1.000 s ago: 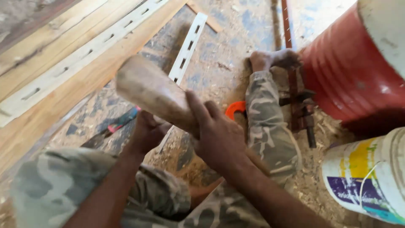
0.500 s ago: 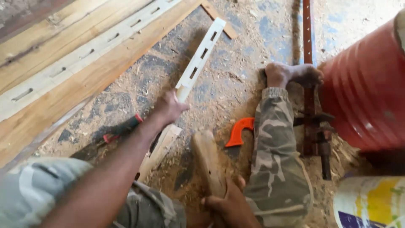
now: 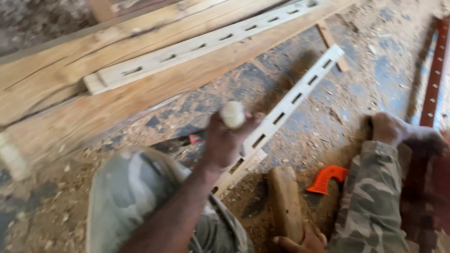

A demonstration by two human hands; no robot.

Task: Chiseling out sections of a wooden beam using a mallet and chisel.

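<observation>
Sawdust-strewn concrete floor (image 3: 328, 117) carries everything here; the left hand (image 3: 225, 140) is lifted above a pale slotted wooden strip (image 3: 290, 105) that runs diagonally from near centre to far right, its fingers wrapped tight around a small pale rounded wooden piece (image 3: 233, 114) that pokes out of the fist, seemingly gripped firm for control over the strip; the right hand (image 3: 300, 241) sits low at the near edge, fingers closed on the bottom end of a thick worn wooden mallet (image 3: 285, 201) that stands just right of the strip, probably kept close for reach; an orange plastic handle (image 3: 327, 178) lies near the mallet; a bent knee in camouflage trousers (image 3: 375, 201) rests right of it; a second long slotted strip (image 3: 197, 47) lies on broad wooden planks (image 3: 93, 107) at the far left; a red-handled tool (image 3: 197, 138) lies partly hidden behind the left hand.
</observation>
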